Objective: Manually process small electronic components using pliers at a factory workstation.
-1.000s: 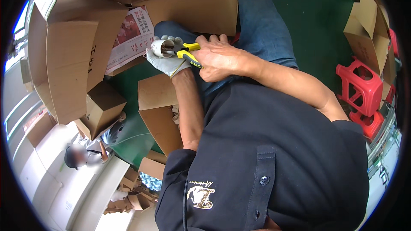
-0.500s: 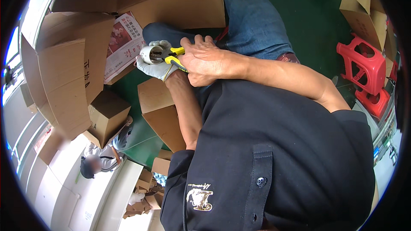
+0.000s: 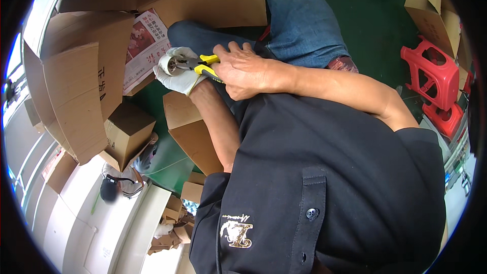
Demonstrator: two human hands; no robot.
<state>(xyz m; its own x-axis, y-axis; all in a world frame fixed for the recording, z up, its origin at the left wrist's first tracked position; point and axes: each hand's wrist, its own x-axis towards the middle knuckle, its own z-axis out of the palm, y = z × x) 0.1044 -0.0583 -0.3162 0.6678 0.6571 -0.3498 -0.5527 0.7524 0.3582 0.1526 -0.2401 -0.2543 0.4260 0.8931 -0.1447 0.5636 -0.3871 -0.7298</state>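
Note:
My left hand (image 3: 175, 80), in a white glove, is closed around a round white hollow fitting (image 3: 165, 64), its opening turned toward the right. Some small dark and metallic parts show inside the opening, too small to name. My bare right hand (image 3: 241, 71) grips pliers (image 3: 208, 60) with yellow and black handles. Their grey jaws reach to the mouth of the fitting, and whether they pinch anything inside cannot be made out. Both hands are above my lap, near my bent knee in blue jeans.
A large open cardboard box (image 3: 203, 0) lies beyond my hands, with white pieces at its far edge. More boxes (image 3: 76, 86) stand at the left, beside a printed sheet (image 3: 147, 45). Red plastic stools (image 3: 431, 71) are at the right on the green floor. Another person (image 3: 122, 182) is at lower left.
The fitting and my gloved left hand have shifted slightly left and turned. The pliers' jaws now show more, still at the opening. The other person at lower left has bent their head.

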